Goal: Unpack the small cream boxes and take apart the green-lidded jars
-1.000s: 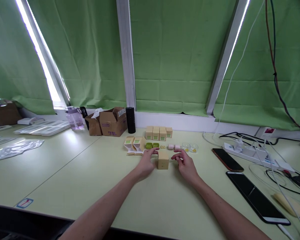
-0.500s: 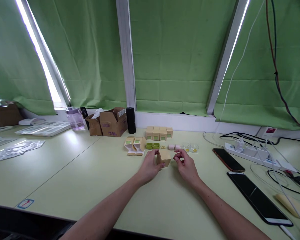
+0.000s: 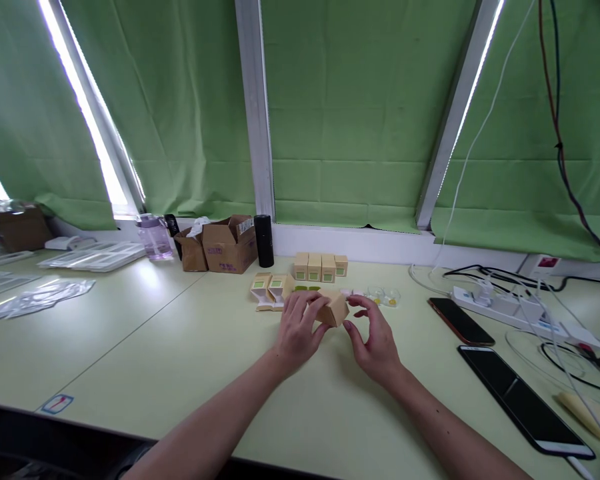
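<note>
A small kraft cardboard box (image 3: pixel 333 309) is pinched between the thumb and fingers of my left hand (image 3: pixel 299 327), tilted over the table. At the box's right end is my right hand (image 3: pixel 375 340), thumb and forefinger apart; whether the tips touch the box, I cannot tell. Just behind, two opened kraft boxes (image 3: pixel 271 291) stand at the left. Green containers (image 3: pixel 307 289) are partly covered by my left hand and the box. Pink pieces (image 3: pixel 353 292) show beyond the box, and clear cups with yellow bits (image 3: pixel 384 297) stand to their right.
Several upright kraft boxes (image 3: pixel 314 267) stand in a row farther back. Two phones (image 3: pixel 461 321) and a white power strip (image 3: pixel 505 308) with tangled cables lie at the right. Toward the left are a carton (image 3: pixel 229 245), a black cylinder (image 3: pixel 263 241) and a purple bottle (image 3: pixel 155 238).
My left hand has lifted and tilted the box, its fingers now over its top left side. My right hand has come closer to the box's right end.
</note>
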Demonstrator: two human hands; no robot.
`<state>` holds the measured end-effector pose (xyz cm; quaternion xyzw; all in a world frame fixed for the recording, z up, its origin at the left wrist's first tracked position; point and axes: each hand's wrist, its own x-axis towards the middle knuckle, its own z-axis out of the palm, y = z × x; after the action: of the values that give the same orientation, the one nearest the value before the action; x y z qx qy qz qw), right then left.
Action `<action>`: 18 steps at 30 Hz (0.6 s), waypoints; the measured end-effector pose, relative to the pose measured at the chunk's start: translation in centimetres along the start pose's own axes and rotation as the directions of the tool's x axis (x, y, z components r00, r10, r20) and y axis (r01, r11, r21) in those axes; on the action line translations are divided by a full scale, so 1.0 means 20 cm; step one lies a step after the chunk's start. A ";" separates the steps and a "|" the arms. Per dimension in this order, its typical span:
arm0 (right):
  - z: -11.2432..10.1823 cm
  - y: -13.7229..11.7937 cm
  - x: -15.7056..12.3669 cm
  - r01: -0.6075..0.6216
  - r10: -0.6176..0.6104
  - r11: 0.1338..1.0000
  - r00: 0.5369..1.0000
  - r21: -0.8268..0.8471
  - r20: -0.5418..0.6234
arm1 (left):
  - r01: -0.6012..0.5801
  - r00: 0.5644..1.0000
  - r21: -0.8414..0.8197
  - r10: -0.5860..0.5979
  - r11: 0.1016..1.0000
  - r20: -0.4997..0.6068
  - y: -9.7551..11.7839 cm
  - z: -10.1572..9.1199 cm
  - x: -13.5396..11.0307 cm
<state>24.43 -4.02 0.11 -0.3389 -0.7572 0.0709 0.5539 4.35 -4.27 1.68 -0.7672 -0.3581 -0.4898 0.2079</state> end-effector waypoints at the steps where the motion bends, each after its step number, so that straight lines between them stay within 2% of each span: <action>1: 0.00 -0.01 0.00 0.027 -0.027 1.000 1.000 -0.006 -0.006 | -0.045 0.999 0.031 0.046 0.998 -0.018 0.01 -0.01 0.00; 6: 0.00 -0.02 -0.01 0.140 -0.141 0.989 0.990 -0.051 -0.023 | -0.175 0.977 0.183 0.194 0.967 -0.089 0.04 -0.02 0.00; 12: -0.01 -0.03 -0.01 0.190 -0.191 0.978 0.982 -0.081 -0.005 | -0.215 0.969 0.260 0.239 0.941 -0.062 0.03 0.00 -0.04; 18: 0.02 -0.01 -0.04 0.165 -0.159 0.979 0.985 -0.117 0.060 | -0.255 0.963 0.286 0.269 0.924 -0.011 0.04 0.00 -0.04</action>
<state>24.07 -4.49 -0.53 -0.3074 -0.7988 -0.0124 0.5169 4.75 -5.03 0.95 -0.7583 -0.3130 -0.4207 0.3875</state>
